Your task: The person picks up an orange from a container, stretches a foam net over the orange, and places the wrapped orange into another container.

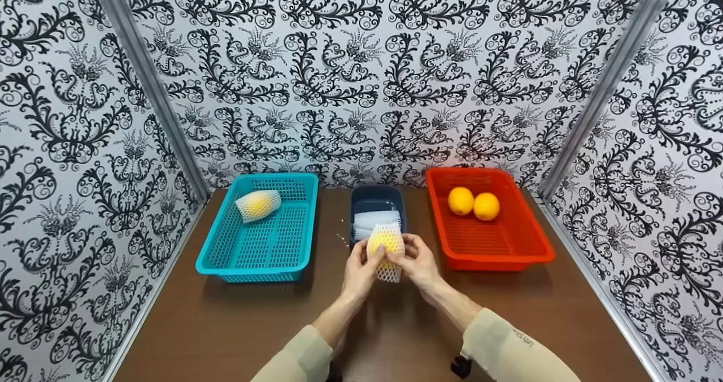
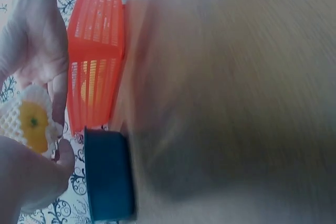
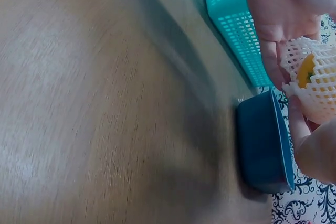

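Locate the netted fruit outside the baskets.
In the head view, the netted fruit is below centre, held by the left hand and right hand, partly hiding the dark blue container.

I count on-screen: 2 hands [image 1: 358, 273] [image 1: 421, 264] | 2 baskets [image 1: 277, 246] [image 1: 480, 242] | 1 dark bin [image 1: 375, 195] | 2 bare oranges [image 1: 461, 201] [image 1: 486, 206] | 2 netted fruits [image 1: 386, 238] [image 1: 258, 205] | white nets [image 1: 373, 219], number unclear

Black-and-white scroll-patterned walls [image 1: 361, 96] | grey corner posts [image 1: 153, 85] | brown table [image 1: 226, 325]
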### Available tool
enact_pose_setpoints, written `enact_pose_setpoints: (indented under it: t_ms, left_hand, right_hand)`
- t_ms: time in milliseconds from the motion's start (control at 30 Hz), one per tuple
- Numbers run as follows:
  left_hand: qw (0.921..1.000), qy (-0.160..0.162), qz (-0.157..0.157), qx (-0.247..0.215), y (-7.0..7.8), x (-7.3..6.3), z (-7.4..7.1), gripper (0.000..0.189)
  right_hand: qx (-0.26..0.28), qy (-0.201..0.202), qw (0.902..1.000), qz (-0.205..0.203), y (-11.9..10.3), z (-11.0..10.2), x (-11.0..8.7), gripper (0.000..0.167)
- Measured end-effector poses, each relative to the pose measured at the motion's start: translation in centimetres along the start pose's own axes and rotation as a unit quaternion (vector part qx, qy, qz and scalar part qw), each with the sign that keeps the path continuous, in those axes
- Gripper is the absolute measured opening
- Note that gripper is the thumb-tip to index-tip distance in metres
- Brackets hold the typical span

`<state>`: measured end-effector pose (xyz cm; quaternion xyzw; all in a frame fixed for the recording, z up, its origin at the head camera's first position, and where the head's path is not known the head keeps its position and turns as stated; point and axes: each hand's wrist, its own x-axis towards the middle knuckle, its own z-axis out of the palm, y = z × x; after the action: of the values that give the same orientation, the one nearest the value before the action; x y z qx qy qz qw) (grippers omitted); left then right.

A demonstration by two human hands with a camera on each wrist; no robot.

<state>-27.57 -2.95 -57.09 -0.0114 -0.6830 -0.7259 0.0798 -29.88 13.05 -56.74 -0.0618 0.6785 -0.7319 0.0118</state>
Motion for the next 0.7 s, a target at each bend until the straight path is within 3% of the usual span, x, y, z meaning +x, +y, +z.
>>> enact_pose_setpoints:
  t_ms: [167,267,433,567,700]
  left_hand:
    - [0.9979,-0.029,-0.055,-0.018,0.6,0.5,-1.0,0.063]
    - [0.9970,-0.030,-0.069,-0.020,0.8,1.0,-1.8,0.060]
    - [0.9973,-0.012,-0.072,0.007,1.5,1.8,-3.5,0.058]
    - [0.9972,0.009,-0.062,0.042,2.2,2.4,-5.1,0.057]
    - [0.9952,0.027,-0.044,0.082,3.2,3.3,-7.3,0.058]
  right_hand:
    - [-0.006,-0.023,0.9997,-0.004,-0.5,0.2,0.0,0.062]
    - [-0.017,-0.043,0.9989,-0.006,-0.7,0.5,0.1,0.069]
    - [-0.038,-0.072,0.9964,-0.024,-1.0,1.2,0.4,0.072]
    - [-0.071,-0.081,0.9918,-0.069,-1.0,2.1,0.8,0.064]
    - [-0.134,-0.081,0.9809,-0.115,-0.7,3.1,0.9,0.053]
